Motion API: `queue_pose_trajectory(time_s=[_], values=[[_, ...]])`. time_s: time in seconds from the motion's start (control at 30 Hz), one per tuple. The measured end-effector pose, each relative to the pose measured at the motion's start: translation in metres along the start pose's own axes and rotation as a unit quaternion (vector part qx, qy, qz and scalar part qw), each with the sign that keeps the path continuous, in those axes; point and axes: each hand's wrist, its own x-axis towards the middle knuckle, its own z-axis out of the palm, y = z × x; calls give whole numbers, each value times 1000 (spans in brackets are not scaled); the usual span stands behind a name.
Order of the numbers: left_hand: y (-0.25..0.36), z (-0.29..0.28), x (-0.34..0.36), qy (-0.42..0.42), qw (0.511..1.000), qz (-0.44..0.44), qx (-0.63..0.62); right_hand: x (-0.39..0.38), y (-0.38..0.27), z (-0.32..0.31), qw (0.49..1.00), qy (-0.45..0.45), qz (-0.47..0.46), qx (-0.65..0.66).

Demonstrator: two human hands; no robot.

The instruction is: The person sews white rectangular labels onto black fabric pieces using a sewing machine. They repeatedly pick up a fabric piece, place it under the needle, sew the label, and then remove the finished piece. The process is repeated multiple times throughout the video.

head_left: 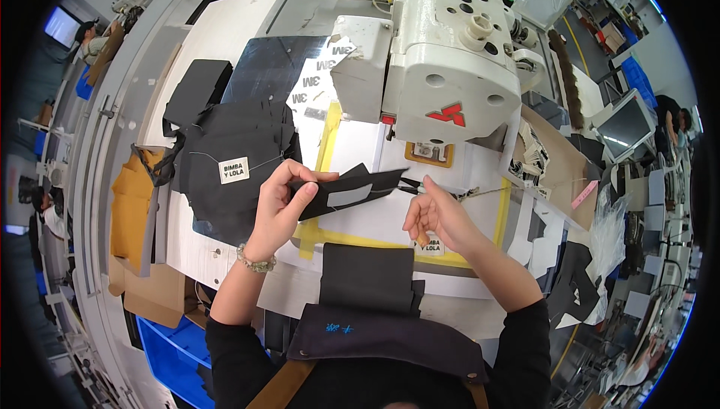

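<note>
My left hand (283,202) pinches the left end of a black fabric strip (382,181), which carries a pale grey patch (349,196). The strip stretches rightward, above a white work surface edged in yellow tape. My right hand (442,218) is at the strip's right end, with thumb raised and fingers curled. A small dark, thin thing shows by its thumb; I cannot make out what it is. One right fingertip wears an orange cover. Beneath the right hand lies a white label (430,244), partly hidden. Left of my left hand rests a pile of black fabric pieces (232,146).
A large white sewing machine (457,71) stands over the far side, its plate (428,154) just beyond my hands. At right is a cardboard box (555,161) with cut pieces. A yellow-orange panel (135,202) stands at left, a blue bin (169,360) below it.
</note>
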Motion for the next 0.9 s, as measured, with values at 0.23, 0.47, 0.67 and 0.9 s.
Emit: queue_pose_trajectory(time_s=[0.23, 0.47, 0.67, 0.9], values=[[46, 23, -15, -314, 895, 253, 190, 5, -13, 26, 963, -91, 116, 223], [53, 29, -33, -343, 872, 264, 229, -5, -15, 36, 990, -37, 87, 101], [33, -3, -53, -2, 977, 169, 127, -40, -17, 50, 988, 30, 13, 149], [6, 15, -49, 25, 991, 3, 133, -61, -5, 54, 970, -19, -41, 239]])
